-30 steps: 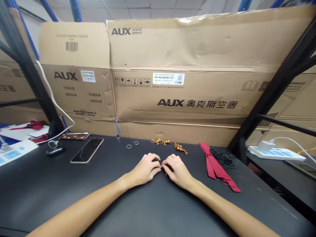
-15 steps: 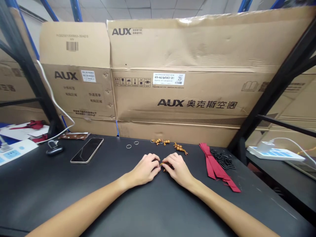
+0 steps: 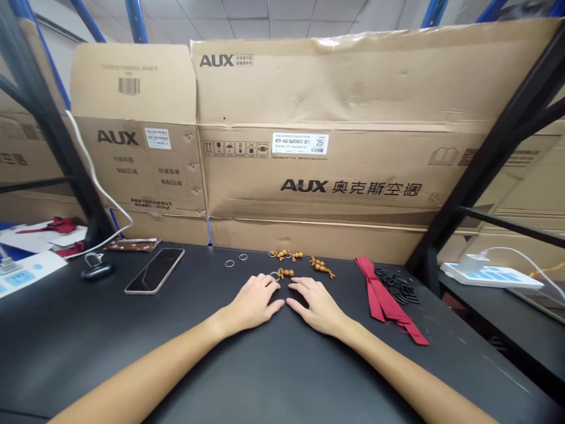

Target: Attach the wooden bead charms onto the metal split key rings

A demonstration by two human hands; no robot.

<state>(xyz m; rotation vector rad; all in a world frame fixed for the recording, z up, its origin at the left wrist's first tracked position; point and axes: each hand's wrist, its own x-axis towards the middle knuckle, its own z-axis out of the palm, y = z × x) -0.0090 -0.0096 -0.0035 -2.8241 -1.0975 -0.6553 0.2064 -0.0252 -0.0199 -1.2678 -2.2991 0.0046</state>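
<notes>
Two bare hands rest palms down on a black table (image 3: pixel 212 365), thumbs pointing toward each other with a narrow space between. The left hand (image 3: pixel 255 300) is loosely open, its thumb apart from its gently bent fingers; the right hand (image 3: pixel 318 307) is also open, fingers spread. Just beyond the left fingertips lies a wooden-bead charm (image 3: pixel 286 272) with a metal ring; whether they touch is unclear. Farther back are more bead charms (image 3: pixel 321 266) and two loose rings (image 3: pixel 229 264). A phone (image 3: pixel 154 271) lies at left, red ribbon (image 3: pixel 385 300) and black clasps (image 3: pixel 399 285) at right.
</notes>
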